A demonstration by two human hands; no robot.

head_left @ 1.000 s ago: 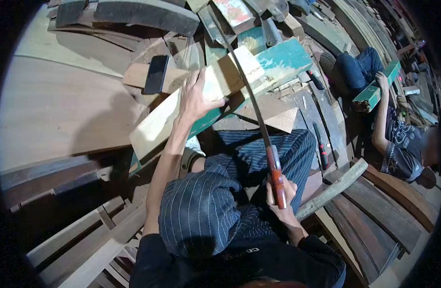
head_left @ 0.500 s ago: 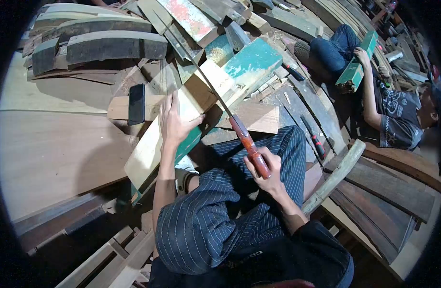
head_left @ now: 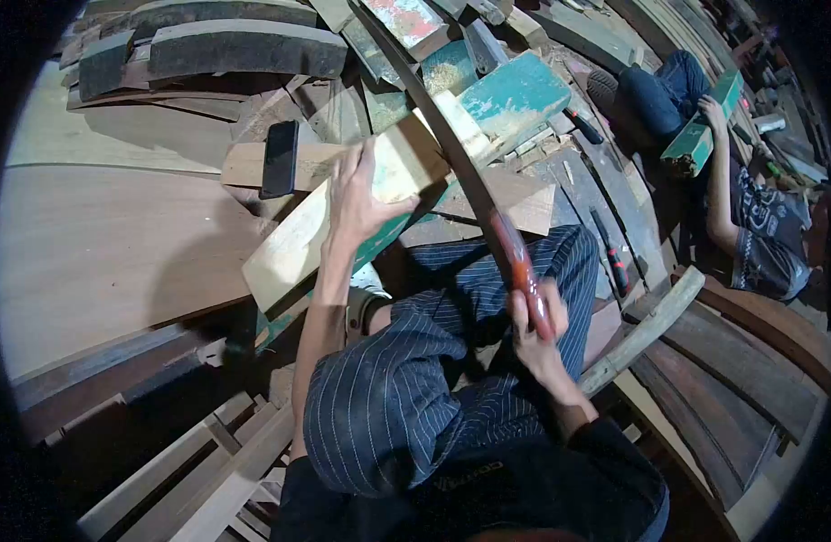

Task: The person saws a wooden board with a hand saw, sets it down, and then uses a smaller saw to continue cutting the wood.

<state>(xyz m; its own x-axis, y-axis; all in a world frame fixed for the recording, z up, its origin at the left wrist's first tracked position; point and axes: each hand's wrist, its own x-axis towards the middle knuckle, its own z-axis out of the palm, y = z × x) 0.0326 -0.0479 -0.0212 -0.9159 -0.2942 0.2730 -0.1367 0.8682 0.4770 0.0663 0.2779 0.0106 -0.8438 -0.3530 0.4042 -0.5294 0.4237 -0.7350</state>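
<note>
A squared wooden beam (head_left: 295,244), pale on top and teal along its near side, slants away from me in front of my folded leg. My left hand (head_left: 354,199) grips it, fingers over the far edge and thumb stretched along the near side. My right hand (head_left: 540,330) is wrapped around the red-brown handle of a long-bladed tool (head_left: 458,158). Its dark blade crosses over the beam's far part, to the right of my left hand, and runs out past the top of the view. Teeth do not show on the blade.
A phone (head_left: 280,160) lies on a wood offcut to the left. Behind the beam is a teal-painted block (head_left: 516,95) among scattered offcuts. A red-and-black handled tool (head_left: 619,274) lies at right. Another person (head_left: 750,212) sits at far right, holding a green beam (head_left: 702,135).
My right hand has drawn the tool back toward my body, and the blade now shows its broad face. My left hand stays on the beam. The whole view has shifted slightly.
</note>
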